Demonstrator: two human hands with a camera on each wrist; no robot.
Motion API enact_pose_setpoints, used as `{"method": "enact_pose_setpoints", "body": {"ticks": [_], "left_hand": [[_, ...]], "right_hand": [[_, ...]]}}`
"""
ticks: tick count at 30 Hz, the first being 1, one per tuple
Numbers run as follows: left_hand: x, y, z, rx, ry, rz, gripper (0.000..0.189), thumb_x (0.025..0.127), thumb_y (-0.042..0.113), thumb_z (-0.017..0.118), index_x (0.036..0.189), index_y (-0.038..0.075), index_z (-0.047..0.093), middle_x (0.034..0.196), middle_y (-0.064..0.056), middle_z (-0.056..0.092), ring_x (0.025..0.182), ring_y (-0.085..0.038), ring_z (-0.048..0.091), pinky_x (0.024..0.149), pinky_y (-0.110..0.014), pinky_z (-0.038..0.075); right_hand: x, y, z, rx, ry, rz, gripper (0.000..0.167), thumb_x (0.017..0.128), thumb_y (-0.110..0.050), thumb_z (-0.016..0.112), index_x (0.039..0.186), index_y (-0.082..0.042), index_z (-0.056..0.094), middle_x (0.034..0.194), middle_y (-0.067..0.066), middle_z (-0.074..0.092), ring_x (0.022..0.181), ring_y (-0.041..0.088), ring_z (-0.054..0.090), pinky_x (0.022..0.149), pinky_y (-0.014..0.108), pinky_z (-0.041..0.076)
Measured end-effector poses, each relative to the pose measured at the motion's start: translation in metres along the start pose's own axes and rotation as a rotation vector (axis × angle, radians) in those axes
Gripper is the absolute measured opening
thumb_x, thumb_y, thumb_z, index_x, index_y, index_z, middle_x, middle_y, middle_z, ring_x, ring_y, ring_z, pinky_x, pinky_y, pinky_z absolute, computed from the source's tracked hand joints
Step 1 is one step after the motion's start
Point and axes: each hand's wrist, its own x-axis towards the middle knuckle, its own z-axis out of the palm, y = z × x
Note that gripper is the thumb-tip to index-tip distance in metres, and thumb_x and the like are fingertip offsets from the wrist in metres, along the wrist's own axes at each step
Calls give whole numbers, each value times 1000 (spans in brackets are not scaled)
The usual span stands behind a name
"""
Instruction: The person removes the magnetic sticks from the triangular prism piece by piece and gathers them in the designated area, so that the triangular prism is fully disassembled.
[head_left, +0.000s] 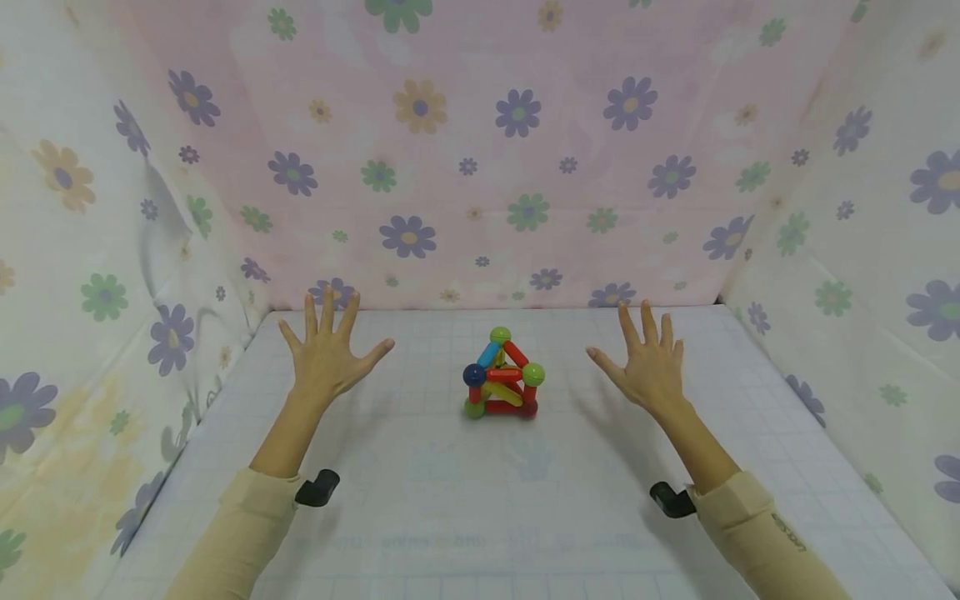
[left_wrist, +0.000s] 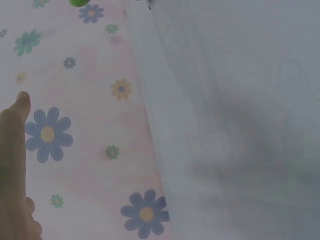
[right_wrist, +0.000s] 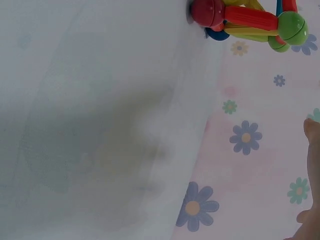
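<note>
A small house-shaped frame of magnetic rods and balls [head_left: 504,376] stands upright in the middle of the table. Its rods are red, yellow and blue; its balls are green, dark blue and dark red. To its left, my left hand [head_left: 324,357] is held with fingers spread, holding nothing. On the other side my right hand [head_left: 649,363] is likewise spread and apart from the toy. The right wrist view shows the toy's red rod [right_wrist: 251,18] at the top and part of the right hand [right_wrist: 314,170] at the edge. Part of the left hand [left_wrist: 12,170] shows in the left wrist view.
A white cloth with faint grid lines covers the table [head_left: 465,508]. Flower-patterned fabric rises as a back wall [head_left: 465,192] and as side walls left [head_left: 67,275] and right [head_left: 885,250]. Dark wrist cameras sit by the left cuff [head_left: 258,496] and right cuff [head_left: 738,504].
</note>
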Motion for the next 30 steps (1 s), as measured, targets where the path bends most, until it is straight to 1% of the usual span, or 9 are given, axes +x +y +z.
{"method": "enact_pose_setpoints", "body": {"ticks": [3, 7, 12, 15, 18, 22, 25, 28, 30], "left_hand": [[-1, 0, 0, -11, -14, -6, 93, 80, 76, 39, 152, 24, 13, 157, -14, -2, 141, -40, -11, 97, -72, -12], [-5, 2, 0, -26, -12, -7, 92, 81, 75, 40, 152, 25, 11, 157, -13, -3, 141, -40, -9, 98, -73, -10], [-10, 8, 2, -55, 15, 4, 91, 81, 73, 43, 152, 24, 13, 157, -14, -3, 141, -40, -7, 98, -74, -4], [-13, 16, 5, -89, 41, 20, 90, 82, 71, 47, 151, 21, 20, 155, -20, 9, 141, -44, 2, 99, -74, 5], [-17, 27, 10, -113, 62, 37, 87, 82, 67, 49, 148, 15, 28, 148, -24, 30, 136, -46, 22, 98, -70, 21], [-26, 42, 21, -183, 69, 40, 82, 83, 63, 53, 145, 11, 36, 128, -27, 53, 116, -45, 50, 86, -59, 43], [-34, 55, 30, -276, 54, 26, 78, 84, 59, 54, 143, 10, 39, 119, -25, 60, 104, -42, 59, 80, -55, 48], [-41, 67, 42, -361, 42, 35, 70, 88, 54, 54, 140, 10, 43, 115, -21, 64, 103, -40, 60, 81, -54, 48], [-45, 74, 50, -415, 44, 63, 64, 90, 49, 54, 138, 8, 45, 113, -19, 64, 103, -38, 60, 83, -53, 47]], "right_hand": [[-2, -2, -1, 43, 0, -39, 85, 87, -60, 50, 151, -15, 17, 154, 23, 11, 134, 55, 11, 96, 73, 19], [-4, -6, -1, 61, -1, -96, 83, 88, -56, 52, 151, -13, 18, 152, 27, 16, 132, 56, 17, 93, 72, 26], [-9, -12, 1, 108, 29, -150, 79, 88, -48, 58, 149, -9, 25, 148, 29, 23, 129, 55, 23, 89, 72, 31], [-11, -17, 4, 178, 35, -165, 75, 88, -40, 62, 147, -8, 28, 145, 29, 27, 125, 53, 30, 89, 69, 34], [-13, -24, 8, 270, 19, -186, 73, 88, -32, 64, 146, -6, 29, 141, 29, 33, 121, 49, 36, 91, 65, 36], [-15, -33, 13, 440, -31, -199, 70, 88, -25, 65, 145, -3, 30, 134, 28, 41, 115, 45, 46, 87, 59, 43], [-16, -39, 17, 564, -67, -187, 65, 90, -24, 63, 144, -4, 32, 129, 27, 48, 108, 42, 55, 80, 54, 49], [-18, -46, 19, 637, -94, -175, 59, 92, -24, 60, 143, -6, 36, 124, 25, 55, 105, 39, 59, 80, 51, 51], [-19, -49, 20, 669, -105, -169, 55, 93, -23, 58, 142, -8, 38, 122, 23, 57, 103, 37, 60, 80, 50, 51]]}}
